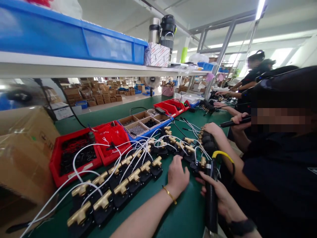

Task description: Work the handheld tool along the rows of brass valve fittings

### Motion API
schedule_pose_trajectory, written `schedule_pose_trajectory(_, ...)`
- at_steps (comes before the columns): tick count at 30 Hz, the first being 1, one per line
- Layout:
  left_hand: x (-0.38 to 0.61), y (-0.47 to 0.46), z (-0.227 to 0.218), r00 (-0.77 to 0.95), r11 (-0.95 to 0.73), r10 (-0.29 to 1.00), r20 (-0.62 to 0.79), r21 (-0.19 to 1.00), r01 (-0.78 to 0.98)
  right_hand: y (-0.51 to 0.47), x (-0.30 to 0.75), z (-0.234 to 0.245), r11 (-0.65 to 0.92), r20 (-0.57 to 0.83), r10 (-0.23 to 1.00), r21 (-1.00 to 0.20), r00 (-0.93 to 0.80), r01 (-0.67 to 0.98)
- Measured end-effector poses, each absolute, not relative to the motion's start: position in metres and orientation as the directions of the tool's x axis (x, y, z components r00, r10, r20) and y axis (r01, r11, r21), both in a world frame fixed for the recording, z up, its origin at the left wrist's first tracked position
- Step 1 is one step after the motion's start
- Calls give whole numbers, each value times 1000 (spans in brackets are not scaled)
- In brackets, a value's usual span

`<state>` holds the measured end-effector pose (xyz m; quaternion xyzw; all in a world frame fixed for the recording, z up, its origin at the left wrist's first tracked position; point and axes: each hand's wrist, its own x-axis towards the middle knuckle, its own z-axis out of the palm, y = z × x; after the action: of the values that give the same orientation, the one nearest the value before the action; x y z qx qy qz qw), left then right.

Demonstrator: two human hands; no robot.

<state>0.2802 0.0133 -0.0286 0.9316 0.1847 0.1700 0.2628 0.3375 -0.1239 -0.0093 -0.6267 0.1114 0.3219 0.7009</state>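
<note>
Across a long, matte green worktop (184, 213), black plastic units w/ brass T-shaped fittings (135, 176) slant in rows toward the R edge, white cables (97, 144) looping over them. Person's L hand (177, 177), w/ thin gold-coloured bracelet (169, 195), is low over the worktop's middle, just beside the units: fingers together, thumb apart, nothing visible in it. R hand (220, 195), near the R edge, is clamped round a black cylindrical handheld tool (211, 211), far end next to a unit w/ upright brass fitting (203, 162).

Along worktop's L edge: two red plastic bins (55, 170) of small parts, then blue plastic tray (155, 130) w/ cardboard compartments. At R edge, co-worker in dark clothes (279, 165): one hand on a row of units, other gripping a slim black tool (235, 121).

Above L edge: white shelf (99, 67) w/ big blue plastic crate (111, 46). Bkgd: bright workshop, brown cardboard boxes (102, 98) on floor, round fan (152, 81), white tube light (260, 9) overhead.
</note>
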Motion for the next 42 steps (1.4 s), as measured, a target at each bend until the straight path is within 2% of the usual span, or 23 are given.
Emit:
schedule_pose_trajectory(7,281,58,8,882,-881,449,141,235,411,-123,370,-6,-74,-568,338,-810,750,-581)
schedule_pose_trajectory(12,287,81,9,874,-875,481,71,96,474,-133,389,-10,-133,-557,301,-828,774,-545)
schedule_pose_trajectory(16,287,83,8,887,-887,461,9,32,461,-134,404,-12,-162,-537,283,-844,795,-512)
schedule_pose_trajectory(23,282,86,15,898,-898,439,-29,19,440,-129,420,-14,-152,-496,250,-869,832,-472)
schedule_pose_trajectory(29,281,86,20,854,-853,520,-12,50,520,-129,409,-26,-92,-489,219,-872,844,-481)
schedule_pose_trajectory(33,284,95,19,883,-877,468,-35,107,469,-136,388,-23,-34,-449,221,-891,866,-453)
schedule_pose_trajectory(35,284,101,17,901,-891,430,-57,136,434,-134,373,-16,9,-406,284,-905,869,-425)
schedule_pose_trajectory(37,284,106,16,909,-896,411,-74,154,417,-124,360,-8,-1,-397,410,-901,821,-435)
schedule_pose_trajectory(39,284,109,16,911,-897,404,-80,161,412,-106,353,-4,-82,-440,527,-878,727,-471)
schedule_pose_trajectory(42,281,110,17,920,-904,387,-69,166,393,-76,354,-6,-188,-508,569,-846,646,-499)
